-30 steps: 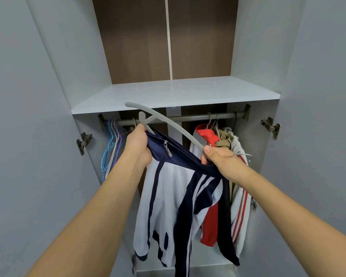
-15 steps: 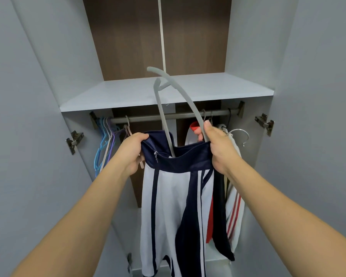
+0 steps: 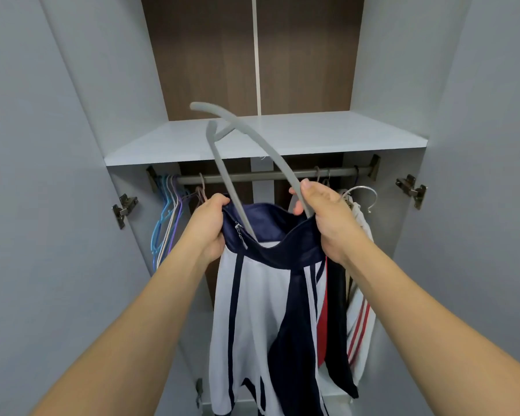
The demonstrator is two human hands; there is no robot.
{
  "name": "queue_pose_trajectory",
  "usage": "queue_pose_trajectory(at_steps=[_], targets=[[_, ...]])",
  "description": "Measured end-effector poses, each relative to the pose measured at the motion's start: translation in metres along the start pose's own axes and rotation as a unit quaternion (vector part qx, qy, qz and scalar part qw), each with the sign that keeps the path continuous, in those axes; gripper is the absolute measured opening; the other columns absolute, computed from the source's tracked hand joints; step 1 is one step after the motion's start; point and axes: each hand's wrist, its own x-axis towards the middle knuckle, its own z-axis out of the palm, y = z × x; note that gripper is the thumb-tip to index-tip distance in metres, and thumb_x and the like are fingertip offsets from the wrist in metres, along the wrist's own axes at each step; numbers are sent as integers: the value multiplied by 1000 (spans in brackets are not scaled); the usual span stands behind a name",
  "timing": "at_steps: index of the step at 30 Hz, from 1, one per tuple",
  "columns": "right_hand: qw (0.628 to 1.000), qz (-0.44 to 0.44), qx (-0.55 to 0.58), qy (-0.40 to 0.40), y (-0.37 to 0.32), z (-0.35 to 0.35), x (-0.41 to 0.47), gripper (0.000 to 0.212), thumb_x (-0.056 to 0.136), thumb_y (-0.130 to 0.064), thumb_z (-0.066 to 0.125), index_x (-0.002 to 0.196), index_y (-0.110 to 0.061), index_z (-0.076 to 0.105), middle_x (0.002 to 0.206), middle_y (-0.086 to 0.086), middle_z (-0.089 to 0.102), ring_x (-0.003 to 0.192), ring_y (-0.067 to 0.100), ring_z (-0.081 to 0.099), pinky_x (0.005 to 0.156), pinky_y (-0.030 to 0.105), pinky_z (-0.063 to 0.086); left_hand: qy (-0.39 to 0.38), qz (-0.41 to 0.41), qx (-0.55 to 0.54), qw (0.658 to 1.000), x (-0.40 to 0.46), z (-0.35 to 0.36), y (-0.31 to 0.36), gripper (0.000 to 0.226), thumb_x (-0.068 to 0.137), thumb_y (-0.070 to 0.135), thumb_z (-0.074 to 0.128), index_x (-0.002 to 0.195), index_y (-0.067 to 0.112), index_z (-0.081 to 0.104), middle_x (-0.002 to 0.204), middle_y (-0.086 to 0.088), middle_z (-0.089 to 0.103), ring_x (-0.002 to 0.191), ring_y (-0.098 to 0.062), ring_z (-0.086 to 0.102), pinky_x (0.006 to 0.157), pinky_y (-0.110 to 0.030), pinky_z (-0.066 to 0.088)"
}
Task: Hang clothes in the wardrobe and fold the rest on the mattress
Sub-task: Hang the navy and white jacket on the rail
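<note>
A white and navy zip jacket (image 3: 261, 319) hangs from both my hands in front of the open wardrobe. My left hand (image 3: 209, 226) grips the navy collar at its left side, by the zipper. My right hand (image 3: 323, 217) grips one arm of a grey hanger (image 3: 237, 145) together with the collar's right side. The hanger's other arm goes down inside the collar, and its hook end sticks up in front of the shelf. The rail (image 3: 270, 175) runs behind my hands.
Empty blue, purple and white hangers (image 3: 165, 217) crowd the rail's left end. Red, white and striped clothes (image 3: 359, 295) hang at the right with a loose metal hook (image 3: 364, 193). A white shelf (image 3: 327, 133) lies above the rail. Door hinges (image 3: 410, 190) jut from both sides.
The hanger has tilted from lying slanted to standing up, one arm now inside the collar. Both hands rose and spread the collar wider.
</note>
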Motion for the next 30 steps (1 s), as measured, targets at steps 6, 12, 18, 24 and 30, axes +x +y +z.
queue_pose_trajectory(at_steps=[6,12,18,24,30], targets=[[973,-76,-207,-66,13,0,-16,29,106,-29,40,103,-26,68,60,-8,54,60,4,49,65,18,42,20,-24,-67,997,-2,2,6,13,92,23,55,82,16,60,71,-5,68,65,-21,67,69,-35,56],[933,47,-325,-148,12,12,-35,51,68,-78,61,74,-27,61,59,-10,57,64,6,56,76,33,45,40,38,108,993,-10,23,8,12,99,28,51,95,22,60,85,-4,66,74,-17,62,55,-26,49],[934,1,-350,-78,13,21,-26,27,74,-57,72,88,-37,62,56,-16,57,67,0,57,79,34,45,33,74,185,979,-17,22,25,14,99,24,50,89,17,57,77,-7,59,60,-15,53,38,-18,39],[894,-52,-439,-71,10,34,-26,68,49,-96,52,90,-42,48,70,-18,57,81,2,50,80,31,27,48,66,214,973,-18,23,29,19,101,22,47,96,11,62,60,-5,54,38,-10,46,40,-20,43],[932,-24,-354,-70,8,26,-19,6,82,-41,63,79,-36,62,56,-19,56,57,1,51,66,27,41,32,70,206,975,-14,18,28,22,101,26,48,102,8,61,66,-12,53,35,-8,46,43,-23,48]])
